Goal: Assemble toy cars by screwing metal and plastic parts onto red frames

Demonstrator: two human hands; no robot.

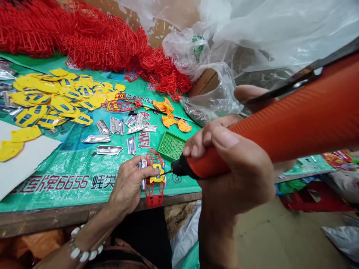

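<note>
My left hand pinches a small toy car body, a red plastic frame with a yellow panel and silver side pieces, at the table's front edge. Wrapped in my right hand is a red electric screwdriver with a black nose. Its thin bit points left and reaches the yellow panel near my left thumb; whether it sits in a screw is too small to tell. Just behind the toy body stands a green perforated tray holding small screws.
Silver parts and orange pieces lie on the green sheet. Yellow panels are heaped at left beside a white board. A long pile of red frames runs along the back. Clear plastic bags stand at back right.
</note>
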